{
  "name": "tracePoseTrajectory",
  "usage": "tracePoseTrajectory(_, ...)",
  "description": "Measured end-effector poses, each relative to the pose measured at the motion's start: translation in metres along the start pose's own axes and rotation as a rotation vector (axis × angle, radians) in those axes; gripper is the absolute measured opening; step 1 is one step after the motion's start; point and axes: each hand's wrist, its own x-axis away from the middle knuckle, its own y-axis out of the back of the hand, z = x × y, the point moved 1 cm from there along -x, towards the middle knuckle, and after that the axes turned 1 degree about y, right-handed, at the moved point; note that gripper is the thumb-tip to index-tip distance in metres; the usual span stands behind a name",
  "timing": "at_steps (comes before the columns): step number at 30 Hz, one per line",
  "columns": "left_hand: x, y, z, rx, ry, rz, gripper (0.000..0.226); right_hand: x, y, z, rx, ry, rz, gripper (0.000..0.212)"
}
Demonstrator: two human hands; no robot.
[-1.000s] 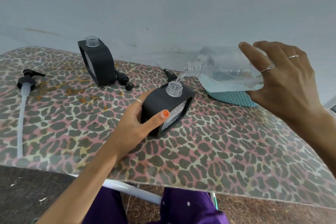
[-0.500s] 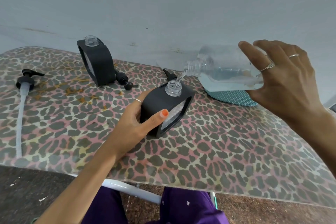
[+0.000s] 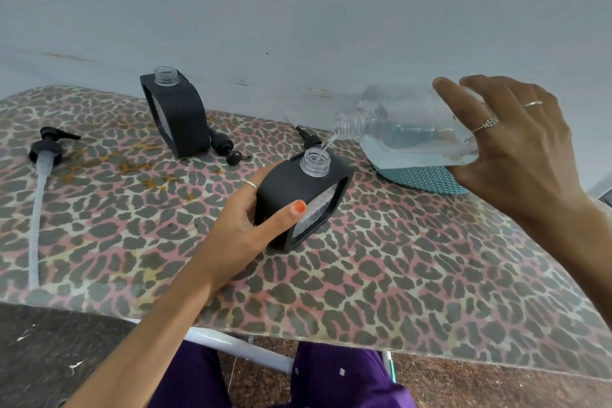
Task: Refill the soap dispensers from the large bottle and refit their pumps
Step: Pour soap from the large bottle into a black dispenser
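Hands grip: left (image 3: 245, 225) steadies the dispenser (image 3: 299, 205) mid-table, right (image 3: 516, 156) tips the large bottle (image 3: 407, 129) near the wall.

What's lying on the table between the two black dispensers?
In the head view, a black pump lies between the far dispenser and the held dispenser.
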Motion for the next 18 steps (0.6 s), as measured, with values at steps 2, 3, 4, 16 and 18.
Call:
tracePoseTrajectory(2,0.0004,0.0003,0.0007,0.003,0.001,-0.003,0.033,-0.0003,0.0002,0.0,0.002,-0.004,0.002,0.068)
tracePoseTrajectory(3,0.0007,0.0009,0.0013,0.005,0.0,-0.004,0.032,-0.0005,-0.0001,-0.0001,0.002,-0.005,0.004,0.068)
tracePoseTrajectory(4,0.0012,0.0008,0.0014,0.007,-0.002,-0.002,0.032,-0.0005,0.0,0.0002,0.003,-0.005,0.004,0.068)
tracePoseTrajectory(16,-0.0001,0.0017,0.0014,0.01,-0.014,0.011,0.045,-0.0013,0.0007,0.0001,0.012,-0.001,-0.002,0.068)
tracePoseTrajectory(18,-0.0004,0.0013,0.0017,0.007,-0.011,0.013,0.043,-0.0013,0.0006,0.0002,0.014,0.0,0.002,0.07)
